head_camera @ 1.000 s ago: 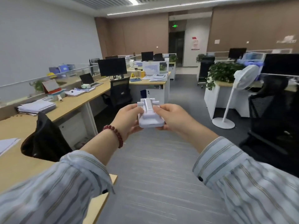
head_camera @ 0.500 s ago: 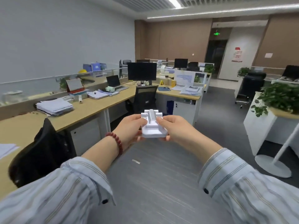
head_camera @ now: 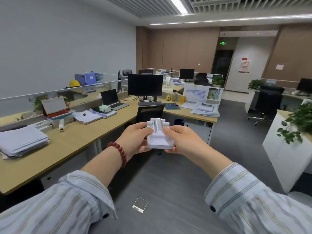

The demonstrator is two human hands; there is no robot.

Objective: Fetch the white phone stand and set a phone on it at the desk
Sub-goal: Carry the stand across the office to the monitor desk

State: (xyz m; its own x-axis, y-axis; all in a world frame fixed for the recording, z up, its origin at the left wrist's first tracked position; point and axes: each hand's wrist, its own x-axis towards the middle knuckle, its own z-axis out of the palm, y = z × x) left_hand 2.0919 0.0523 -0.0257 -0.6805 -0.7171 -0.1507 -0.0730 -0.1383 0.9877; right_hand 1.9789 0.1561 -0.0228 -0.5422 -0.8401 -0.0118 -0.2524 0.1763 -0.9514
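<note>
Head view, the only one supplied: a person stands in the aisle of an open office with both forearms stretched forward over the grey floor. The left hand [head_camera: 135, 140] and the right hand [head_camera: 183, 141] together hold the white phone stand [head_camera: 159, 135], which sits folded and in mid-air between them at about chest height. Left fingers curl round its left edge; right fingers close over its right edge, with a thumb lying on top near the hinge. Neither hand is free. A red bead bracelet [head_camera: 120, 153] circles the left wrist.

To the left runs a long wooden desk [head_camera: 70, 144], well apart from the stand, bearing a stack of papers [head_camera: 22, 143], a laptop [head_camera: 112, 100], a dark monitor [head_camera: 145, 85] and a black office chair [head_camera: 149, 112] tucked under it. A potted plant [head_camera: 298, 123] stands at the right.

Progress, as judged from this view: the fetch appears complete, since the stand is in hand. Left to do are carrying it to the desk, setting it down, probably unfolding it, and placing a phone on it. No phone is visible anywhere in the frame.
</note>
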